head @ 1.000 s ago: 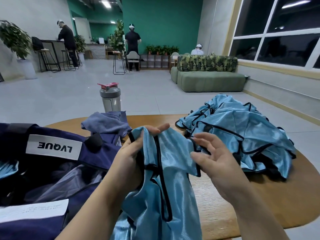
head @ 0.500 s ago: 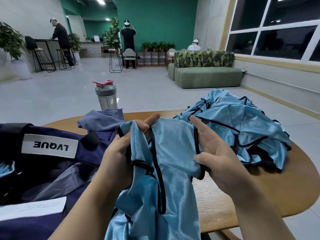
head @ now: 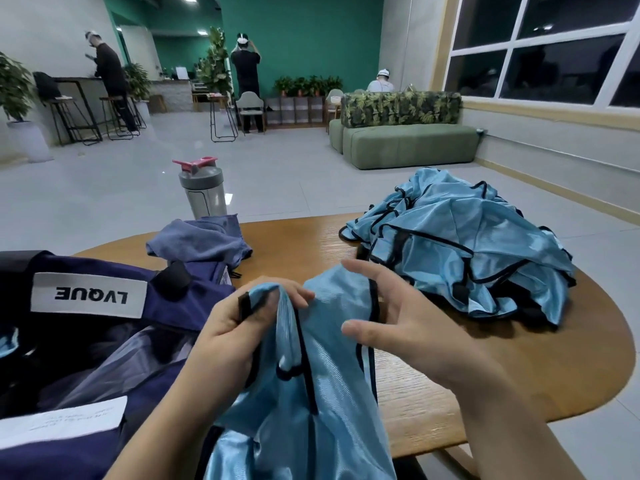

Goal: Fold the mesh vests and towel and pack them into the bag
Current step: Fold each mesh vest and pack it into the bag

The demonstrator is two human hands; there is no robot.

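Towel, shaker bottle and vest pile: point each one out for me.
towel (head: 197, 239), head view, on its crumpled middle.
shaker bottle (head: 204, 195), head view, on its clear body below the grey lid.
vest pile (head: 460, 244), head view, on the top blue fabric.

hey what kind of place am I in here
Probably a shared lounge or café-style common room: a green sofa, bar stools at a high counter, and potted plants along a green wall.
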